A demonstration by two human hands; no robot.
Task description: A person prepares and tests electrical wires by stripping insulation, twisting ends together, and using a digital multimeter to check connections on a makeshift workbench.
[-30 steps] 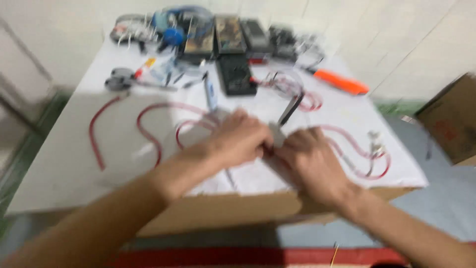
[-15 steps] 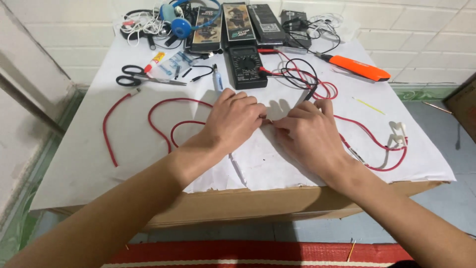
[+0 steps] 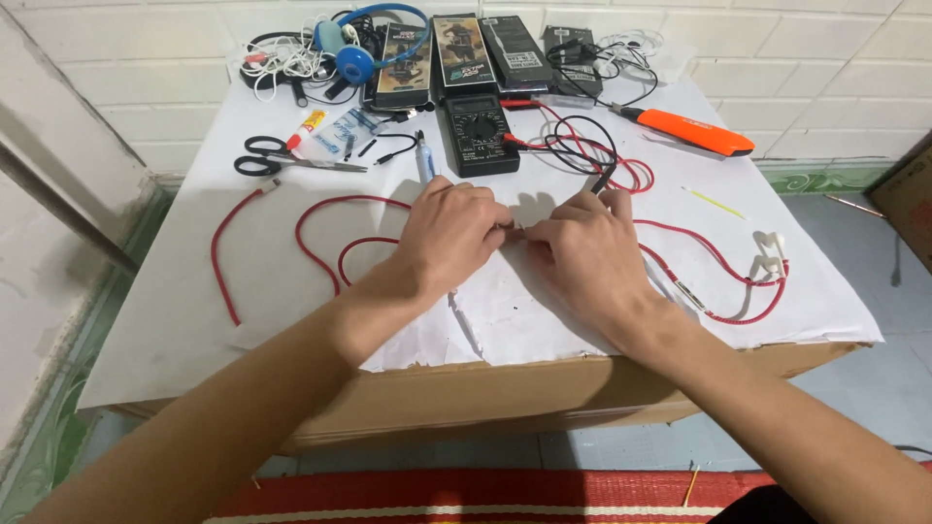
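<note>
1. The red cord [image 3: 330, 254] lies on the white paper [image 3: 291, 320] in the middle of the table. It runs mostly left to right in loops and meets the two hands near the middle.
2. The left hand [image 3: 451, 231] has its fingers curled shut, pinching the cord at its tip. The right hand [image 3: 582, 254] has its fingers bent in the same way, pinching the cord right beside it. The fingertips of both hands almost touch.
3. To the right, the cord bends around and ends in white earbuds [image 3: 767, 252] near the paper's edge.
4. Just behind the hands sits a black meter [image 3: 474, 134] with red and black wires [image 3: 582, 155] coiled beside it.
5. Black scissors [image 3: 282, 160] lie to the far left, well apart from the hands.
6. An orange tool [image 3: 694, 131] lies to the far right.
7. Blue headphones [image 3: 359, 44] and dark boxes [image 3: 461, 53] sit at the back by the wall.
8. Nothing lies between the hands and the cord.
</note>
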